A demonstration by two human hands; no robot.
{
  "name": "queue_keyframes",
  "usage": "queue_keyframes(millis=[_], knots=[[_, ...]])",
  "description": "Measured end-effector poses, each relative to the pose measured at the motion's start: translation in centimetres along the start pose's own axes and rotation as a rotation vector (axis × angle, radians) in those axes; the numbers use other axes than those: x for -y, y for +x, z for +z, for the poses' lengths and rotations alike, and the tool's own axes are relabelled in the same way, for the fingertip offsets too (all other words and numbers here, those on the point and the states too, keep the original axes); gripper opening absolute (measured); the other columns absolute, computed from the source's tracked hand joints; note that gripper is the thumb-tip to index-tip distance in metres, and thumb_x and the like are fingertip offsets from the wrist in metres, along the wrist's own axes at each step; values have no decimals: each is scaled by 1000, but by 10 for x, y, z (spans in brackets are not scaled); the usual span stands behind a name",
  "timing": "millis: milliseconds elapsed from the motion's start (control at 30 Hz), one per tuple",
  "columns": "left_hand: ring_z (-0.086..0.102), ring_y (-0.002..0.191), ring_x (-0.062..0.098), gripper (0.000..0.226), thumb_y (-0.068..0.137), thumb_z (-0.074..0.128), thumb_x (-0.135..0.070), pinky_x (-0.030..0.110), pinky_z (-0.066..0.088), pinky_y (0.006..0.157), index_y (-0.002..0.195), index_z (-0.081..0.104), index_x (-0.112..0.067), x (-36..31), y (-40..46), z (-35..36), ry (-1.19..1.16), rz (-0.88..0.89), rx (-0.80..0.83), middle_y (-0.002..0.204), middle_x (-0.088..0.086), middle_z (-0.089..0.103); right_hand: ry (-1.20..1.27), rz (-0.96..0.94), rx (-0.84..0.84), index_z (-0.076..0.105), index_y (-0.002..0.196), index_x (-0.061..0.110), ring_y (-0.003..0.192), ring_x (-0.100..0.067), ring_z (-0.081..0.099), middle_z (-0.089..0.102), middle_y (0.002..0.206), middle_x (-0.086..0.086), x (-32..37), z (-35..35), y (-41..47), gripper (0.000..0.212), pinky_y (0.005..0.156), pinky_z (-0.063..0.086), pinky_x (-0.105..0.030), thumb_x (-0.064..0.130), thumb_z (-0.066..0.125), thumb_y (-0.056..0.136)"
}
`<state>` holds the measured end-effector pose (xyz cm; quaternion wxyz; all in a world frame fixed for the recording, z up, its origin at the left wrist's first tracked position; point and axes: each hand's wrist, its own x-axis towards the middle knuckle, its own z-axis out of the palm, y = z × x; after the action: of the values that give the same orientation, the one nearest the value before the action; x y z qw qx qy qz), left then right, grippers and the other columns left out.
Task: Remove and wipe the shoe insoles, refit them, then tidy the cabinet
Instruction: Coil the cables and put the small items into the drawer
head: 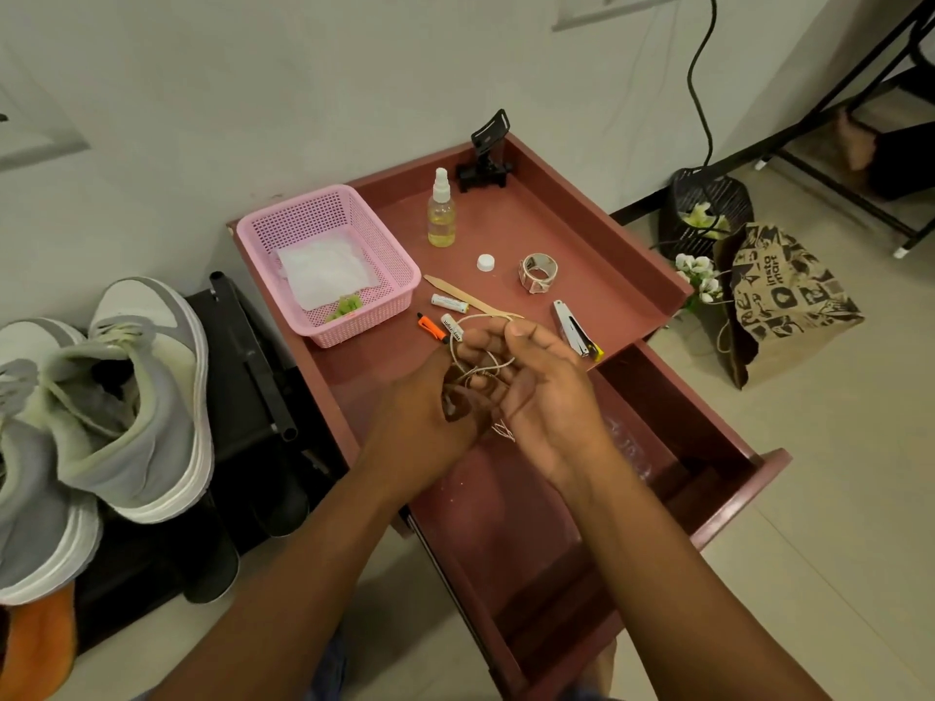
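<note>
Both my hands meet over the front edge of the maroon cabinet top [582,230], above its pulled-out drawer [708,478]. My left hand [430,402] and my right hand [546,392] both hold a thin pale string [480,341], looped in coils between the fingers, with frayed ends hanging below. On the top lie a pink basket [384,245] with a white cloth [324,270], a spray bottle [441,210], two batteries [449,302], an orange pen [431,327], a wooden stick [455,290], a white cap [485,263], a tape roll [537,271] and a stapler [577,330].
Grey sneakers [126,387] sit on a black rack at the left. A black phone holder [485,154] stands at the cabinet's back. A brown paper bag [779,301], white flowers and a black basket [708,204] are on the floor at the right.
</note>
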<state>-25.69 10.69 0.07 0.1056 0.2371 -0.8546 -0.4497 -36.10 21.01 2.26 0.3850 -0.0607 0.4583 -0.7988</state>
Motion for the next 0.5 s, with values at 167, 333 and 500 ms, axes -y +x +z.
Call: queue_keyframes(millis=[167,333,500], knots=[[72,78,4,21,95,71,-19,34,60,78,110,77,-33,5,9,0,-161,-123,-105,87,-12,78,-172,1,-30,65,124,-3,97,-22,70,75,119,-12,2,-7,1,29,54,44,-25,13,52,104],[73,65,7,18,95,71,-8,14,51,56,103,81,-21,4,12,-8,-342,-246,-198,80,-4,79,-346,-61,-181,72,116,11,93,-27,74,77,109,-11,-1,-16,7,20,52,49,-27,11,59,101],[77,78,23,22,96,69,-6,43,61,79,94,80,-24,6,14,-10,-461,-278,-207,85,-1,81,-569,-138,-271,73,110,13,81,-16,70,76,107,-8,-13,-26,16,21,54,51,-25,2,63,96]])
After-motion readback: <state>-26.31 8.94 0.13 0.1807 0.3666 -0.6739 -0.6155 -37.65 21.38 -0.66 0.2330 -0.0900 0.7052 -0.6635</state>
